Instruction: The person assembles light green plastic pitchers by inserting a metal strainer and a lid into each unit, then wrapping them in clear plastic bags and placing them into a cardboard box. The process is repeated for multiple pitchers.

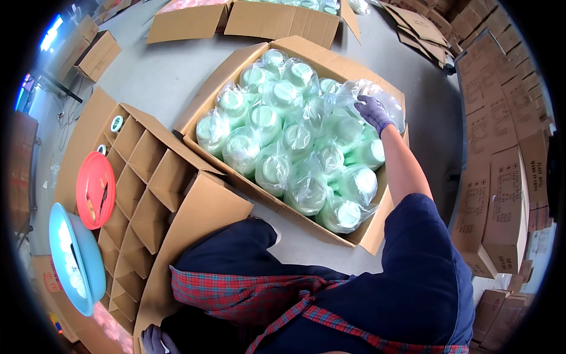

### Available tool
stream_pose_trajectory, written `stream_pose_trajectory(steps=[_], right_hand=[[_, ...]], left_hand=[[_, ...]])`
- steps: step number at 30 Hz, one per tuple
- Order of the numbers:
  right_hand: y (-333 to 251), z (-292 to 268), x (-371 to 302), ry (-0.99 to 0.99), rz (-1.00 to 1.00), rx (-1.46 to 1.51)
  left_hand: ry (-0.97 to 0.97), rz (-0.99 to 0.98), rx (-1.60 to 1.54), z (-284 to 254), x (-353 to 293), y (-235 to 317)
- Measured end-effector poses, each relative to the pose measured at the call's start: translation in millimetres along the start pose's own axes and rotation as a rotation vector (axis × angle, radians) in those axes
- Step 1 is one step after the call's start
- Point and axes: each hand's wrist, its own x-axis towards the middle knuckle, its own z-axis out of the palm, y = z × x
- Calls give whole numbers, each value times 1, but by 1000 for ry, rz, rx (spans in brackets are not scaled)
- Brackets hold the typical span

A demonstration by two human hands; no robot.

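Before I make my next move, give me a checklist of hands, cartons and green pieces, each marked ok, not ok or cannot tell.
1. Right hand at the clear plastic bag: ok, touching it.
2. Right hand's grip firm: cannot tell.
3. Left hand fully in view: not ok, cut off by the lower edge.
4. Green pieces in clear plastic: ok for those on top; lower ones cannot tell.
5. Divided carton unobstructed: not ok, red dish overlaps its compartments in this view.
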Motion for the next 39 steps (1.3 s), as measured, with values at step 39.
stream_pose_trajectory(steps=[39], right_hand=[[105,138,168,-491,204,-1086]], left_hand=[[-294,12,41,46,91,-46]])
